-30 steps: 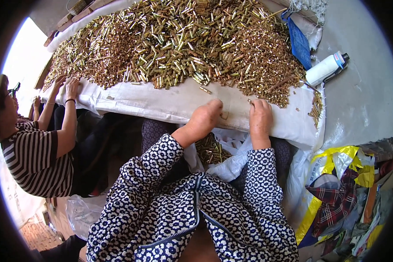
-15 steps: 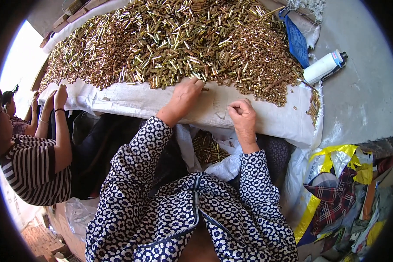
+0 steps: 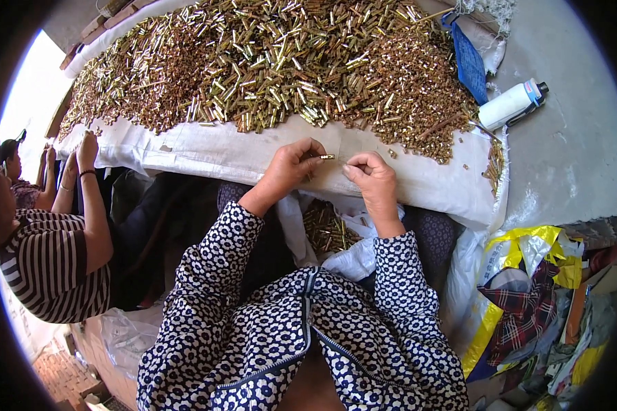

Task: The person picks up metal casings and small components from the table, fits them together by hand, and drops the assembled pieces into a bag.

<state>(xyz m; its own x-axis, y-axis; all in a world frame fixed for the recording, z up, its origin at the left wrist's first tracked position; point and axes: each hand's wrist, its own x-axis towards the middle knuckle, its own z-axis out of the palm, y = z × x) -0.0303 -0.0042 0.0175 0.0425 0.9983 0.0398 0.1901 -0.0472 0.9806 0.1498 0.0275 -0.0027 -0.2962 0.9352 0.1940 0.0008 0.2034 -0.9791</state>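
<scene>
My left hand (image 3: 291, 171) pinches a small brass-coloured metal sleeve (image 3: 328, 157) between thumb and fingertips, its end pointing right. Just across from it, my right hand (image 3: 376, 179) is closed in a pinch; whatever its fingertips hold is too small to make out. The two hands are a short gap apart above the white cloth (image 3: 233, 151) at the table's near edge. Behind them spreads a big heap of metal sleeves (image 3: 288, 68). Smaller ring-like metal pieces (image 3: 418, 89) are heaped toward the right, and a loose one (image 3: 392, 153) rests near my right hand.
In my lap, a white sack (image 3: 353, 264) stands open with metal sleeves (image 3: 328, 229) inside. A white bottle (image 3: 511, 105) and a blue piece (image 3: 467, 61) lie at the right. Bags and cloths (image 3: 528, 301) pile up lower right. At left, a person in stripes (image 3: 55, 260) works beside another.
My left hand has drawn back from the heap's edge toward me, and the metal sleeve now shows at its fingertips. My right hand has shifted slightly left, closer to it.
</scene>
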